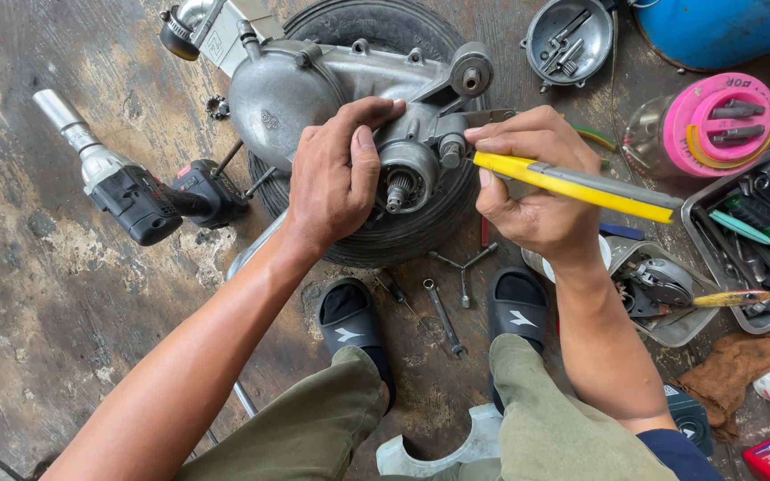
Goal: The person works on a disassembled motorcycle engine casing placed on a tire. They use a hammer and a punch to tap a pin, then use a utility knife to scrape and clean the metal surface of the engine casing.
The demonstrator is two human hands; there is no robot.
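A grey metal engine casing (314,85) lies on a black tyre (403,233) on the floor in front of me. My left hand (336,174) rests flat on the casing, fingers spread over its round housing beside a small splined shaft (396,189). My right hand (532,183) grips a yellow utility knife (581,185), its tip end pressed against the casing near a bolt boss (450,150). The blade itself is hidden by my fingers.
A black cordless impact driver (131,191) lies at left. Spanners and a three-way wrench (462,267) lie between my black sandals (354,325). A metal tray of tools (759,232), a pink-lidded jar (719,120), a blue drum (715,27) and a metal cover (568,40) stand at right.
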